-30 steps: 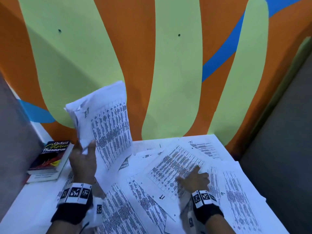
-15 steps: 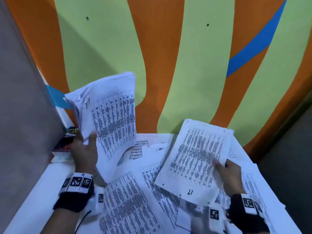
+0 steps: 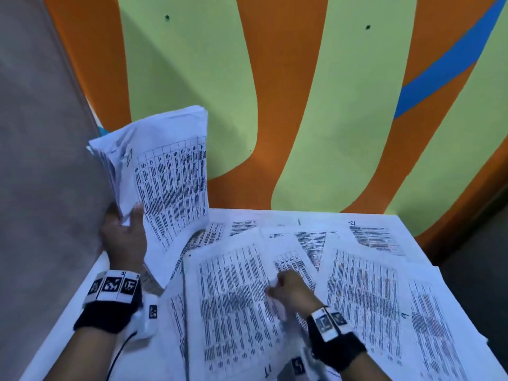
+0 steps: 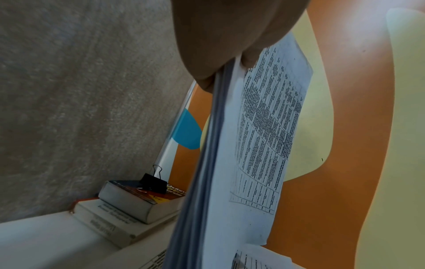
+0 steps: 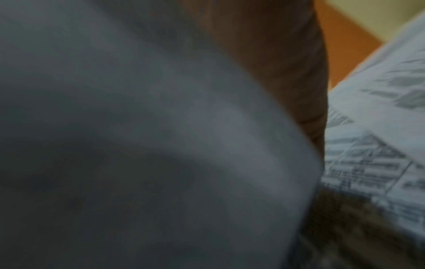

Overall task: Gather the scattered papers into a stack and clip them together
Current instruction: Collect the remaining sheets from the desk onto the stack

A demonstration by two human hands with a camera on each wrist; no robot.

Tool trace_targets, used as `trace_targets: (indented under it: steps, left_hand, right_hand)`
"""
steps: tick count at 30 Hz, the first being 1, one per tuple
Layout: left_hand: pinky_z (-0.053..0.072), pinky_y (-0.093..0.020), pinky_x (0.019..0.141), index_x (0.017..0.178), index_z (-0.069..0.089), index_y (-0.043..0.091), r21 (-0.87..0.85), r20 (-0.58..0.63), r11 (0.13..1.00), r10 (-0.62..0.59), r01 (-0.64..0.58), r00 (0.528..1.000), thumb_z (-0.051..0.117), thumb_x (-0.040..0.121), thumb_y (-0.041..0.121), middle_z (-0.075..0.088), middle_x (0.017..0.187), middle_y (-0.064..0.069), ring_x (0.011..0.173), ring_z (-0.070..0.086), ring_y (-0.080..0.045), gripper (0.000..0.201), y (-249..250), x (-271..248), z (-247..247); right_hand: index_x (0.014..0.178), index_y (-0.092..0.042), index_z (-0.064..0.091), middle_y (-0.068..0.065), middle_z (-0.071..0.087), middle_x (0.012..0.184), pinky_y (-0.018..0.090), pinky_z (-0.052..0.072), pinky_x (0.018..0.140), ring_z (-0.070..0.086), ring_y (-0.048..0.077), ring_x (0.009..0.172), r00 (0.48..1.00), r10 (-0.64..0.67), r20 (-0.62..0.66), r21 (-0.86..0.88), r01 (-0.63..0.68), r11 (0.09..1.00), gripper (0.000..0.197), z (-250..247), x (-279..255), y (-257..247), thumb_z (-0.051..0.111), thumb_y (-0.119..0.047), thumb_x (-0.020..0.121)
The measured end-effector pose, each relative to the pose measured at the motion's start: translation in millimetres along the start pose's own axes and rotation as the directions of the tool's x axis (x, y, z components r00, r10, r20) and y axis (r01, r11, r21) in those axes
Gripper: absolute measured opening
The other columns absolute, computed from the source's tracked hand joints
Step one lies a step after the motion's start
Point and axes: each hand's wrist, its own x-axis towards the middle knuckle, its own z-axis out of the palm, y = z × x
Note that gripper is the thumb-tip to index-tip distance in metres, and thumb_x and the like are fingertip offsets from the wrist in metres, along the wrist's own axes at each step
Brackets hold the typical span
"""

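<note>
A white table [image 3: 55, 320] is set into a corner, bounded on the left by a grey textured partition [image 3: 41, 133] and at the back by a wall [image 3: 275, 105] painted in orange and pale green bands with a blue stripe. Most of the tabletop is covered by scattered papers [image 3: 362, 292], printed with dense tables and overlapping one another from the back edge to the right edge.

A gathered stack of papers [image 3: 170, 177] is held upright above the table's left side; it is gripped at its lower corner by the left hand [image 3: 123, 237], thumb on the front sheet and fingers behind. The right hand [image 3: 288, 290] is seen with its fingers curled on the edge of a large sheet [image 3: 233, 306] near the front middle of the table; that sheet is pinched and partly lifted, as shown by its raised left edge. The right wrist view is mostly blurred and filled by paper.

At the back left corner, two books [image 4: 128, 209] are stacked, and a black binder clip [image 4: 154, 183] is seen resting on the upper one.
</note>
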Motion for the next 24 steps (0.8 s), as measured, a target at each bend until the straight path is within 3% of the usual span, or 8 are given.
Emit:
trace_targets:
  steps: [5, 7, 10, 13, 15, 17, 20, 24]
  left_hand:
    - [0.04, -0.026, 0.085, 0.098, 0.063, 0.011, 0.011, -0.011, 0.998, 0.055, -0.055, 0.998, 0.063, 0.089, 0.018, 0.059, 0.094, -0.002, 0.096, 0.053, -0.016, 0.012, 3.4, -2.8, -8.1]
    - [0.038, -0.019, 0.083, 0.088, 0.062, 0.025, 0.018, -0.007, 0.998, 0.064, -0.064, 0.998, 0.063, 0.089, 0.017, 0.059, 0.088, 0.009, 0.094, 0.052, -0.015, 0.008, 4.2, -3.4, -10.2]
    - [0.038, -0.013, 0.081, 0.092, 0.064, 0.004, 0.032, 0.002, 0.997, 0.069, -0.069, 0.998, 0.063, 0.089, 0.019, 0.063, 0.091, -0.005, 0.091, 0.057, -0.011, 0.015, 1.2, -3.5, -9.6]
    - [0.037, -0.01, 0.087, 0.102, 0.061, -0.004, -0.007, 0.004, 0.998, 0.055, -0.055, 0.998, 0.063, 0.088, 0.019, 0.061, 0.09, -0.001, 0.09, 0.056, 0.008, 0.027, 0.4, -1.3, -8.4]
    - [0.038, -0.018, 0.089, 0.103, 0.061, -0.003, -0.021, 0.003, 0.999, 0.05, -0.05, 0.999, 0.063, 0.088, 0.022, 0.06, 0.094, -0.005, 0.096, 0.055, -0.009, 0.029, -0.8, 0.3, -5.7]
    - [0.037, -0.011, 0.085, 0.102, 0.061, -0.004, -0.026, 0.013, 0.998, 0.057, -0.056, 0.998, 0.063, 0.089, 0.021, 0.057, 0.096, -0.006, 0.096, 0.052, -0.014, 0.029, -0.8, 1.3, -2.4]
    - [0.038, -0.015, 0.076, 0.096, 0.062, -0.002, -0.034, 0.036, 0.999, 0.034, -0.033, 0.999, 0.063, 0.088, 0.022, 0.057, 0.094, -0.006, 0.093, 0.053, -0.016, 0.025, 2.9, -0.4, 5.7]
    - [0.047, -0.035, 0.089, 0.101, 0.063, -0.005, -0.033, 0.073, 0.999, 0.009, -0.007, 0.997, 0.064, 0.086, 0.037, 0.066, 0.104, -0.017, 0.101, 0.062, -0.026, 0.044, -5.3, -2.4, 16.9]
  right_hand:
    - [0.075, -0.006, 0.06, 0.015, 0.062, 0.081, 0.025, 0.044, 0.062, 0.063, 0.025, 0.084, 0.997, -0.046, -0.065, -0.215, 0.031, 0.976, 0.006, 51.6, 14.8, -5.1, 0.056, -0.01, 0.079]
    - [0.071, -0.009, 0.052, 0.012, 0.06, 0.082, 0.022, 0.044, 0.056, 0.06, 0.022, 0.076, 0.996, -0.05, -0.079, -0.199, 0.034, 0.979, 0.01, 59.5, 17.7, -5.6, 0.058, -0.007, 0.079]
    - [0.059, -0.015, 0.041, 0.002, 0.052, 0.065, 0.02, 0.041, 0.044, 0.049, 0.012, 0.053, 0.994, -0.028, -0.103, -0.103, 0.018, 0.995, 0.031, 63.5, 17.8, -7.3, 0.064, -0.002, 0.076]
    - [0.07, -0.016, 0.044, -0.006, 0.044, 0.062, 0.022, 0.039, 0.046, 0.041, 0.006, 0.051, 0.991, -0.044, -0.128, 0.048, 0.051, 0.998, 0.03, 49.0, 6.1, -10.7, 0.072, -0.007, 0.077]
    - [0.068, -0.017, 0.047, -0.007, 0.044, 0.057, 0.018, 0.034, 0.045, 0.041, 0.005, 0.048, 0.977, -0.035, -0.212, 0.156, 0.07, 0.985, 0.029, 22.9, -7.3, -3.6, 0.071, -0.011, 0.081]
    - [0.065, -0.008, 0.057, 0.003, 0.054, 0.053, 0.022, 0.038, 0.047, 0.048, 0.012, 0.045, 0.956, 0.036, -0.291, 0.296, 0.054, 0.954, 0.022, -12.1, -23.5, 12.7, 0.069, -0.008, 0.083]
    - [0.063, 0.002, 0.058, 0.016, 0.052, 0.053, 0.023, 0.037, 0.051, 0.047, 0.017, 0.045, 0.88, 0.212, -0.425, 0.408, -0.023, 0.913, 0.026, -68.7, -44.2, 54.2, 0.07, -0.009, 0.083]
    - [0.061, -0.001, 0.056, 0.026, 0.056, 0.061, 0.032, 0.041, 0.059, 0.053, 0.024, 0.058, 0.682, 0.474, -0.558, 0.449, -0.232, 0.863, 0.026, -122.7, -53.6, 121.2, 0.074, -0.011, 0.077]
